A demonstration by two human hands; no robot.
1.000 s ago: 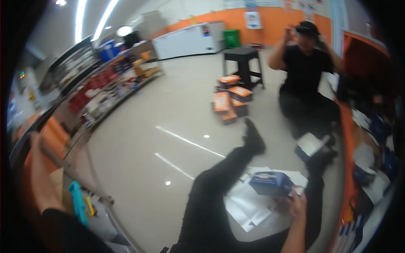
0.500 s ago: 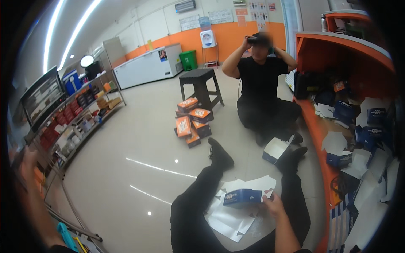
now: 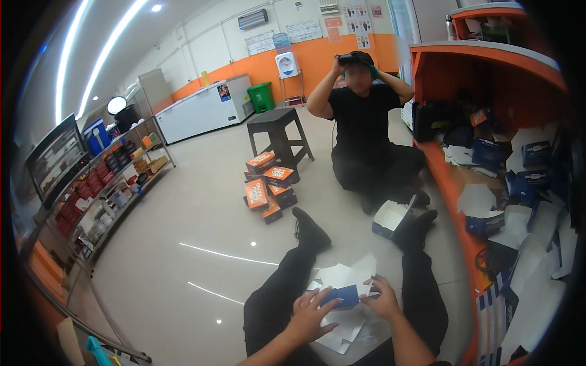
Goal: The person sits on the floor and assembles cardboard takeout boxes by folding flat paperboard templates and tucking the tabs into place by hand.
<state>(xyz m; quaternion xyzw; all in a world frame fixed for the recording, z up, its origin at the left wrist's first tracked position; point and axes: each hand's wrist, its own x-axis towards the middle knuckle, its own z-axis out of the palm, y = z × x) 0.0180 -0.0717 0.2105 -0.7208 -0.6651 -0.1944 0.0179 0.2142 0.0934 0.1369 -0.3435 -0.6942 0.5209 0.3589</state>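
Between my outstretched legs lies a partly folded blue-and-white carton (image 3: 348,296), on top of white cardboard blanks (image 3: 343,334). My left hand (image 3: 310,316) rests on the carton's left end with its fingers spread, partly covering the blue panel. At the other end, my right hand (image 3: 382,299) pinches a white flap of the carton between thumb and fingers. Beyond my right foot stands an open, formed box (image 3: 389,218), blue outside and white inside.
Closed orange-and-blue boxes (image 3: 257,194) are heaped before a dark stool (image 3: 279,131). A person in black (image 3: 363,134) sits opposite, both hands at a headset. Blue-and-white cartons (image 3: 485,222) crowd the orange counter (image 3: 442,189) on the right. A metal shelf (image 3: 131,183) stands left.
My left hand has come from the far left onto the carton. My right hand still holds the carton's right end. The scene has shifted slightly left as the view turned.
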